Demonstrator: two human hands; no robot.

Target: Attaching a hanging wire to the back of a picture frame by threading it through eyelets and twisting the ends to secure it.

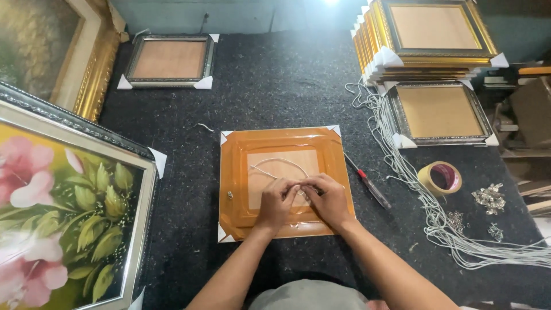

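Both the left hand and right hand pinch a white cord over the orange frame, screwdriver at three o'clock.

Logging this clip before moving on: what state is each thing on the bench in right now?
Orange frame: face down, flat, corner guards on.
White cord: looped over the backing, pinched by both hands.
Left hand: fingers closed on cord.
Right hand: fingers closed on cord.
Screwdriver: lying loose.
Tape roll: lying flat.
Frame stack: piled.
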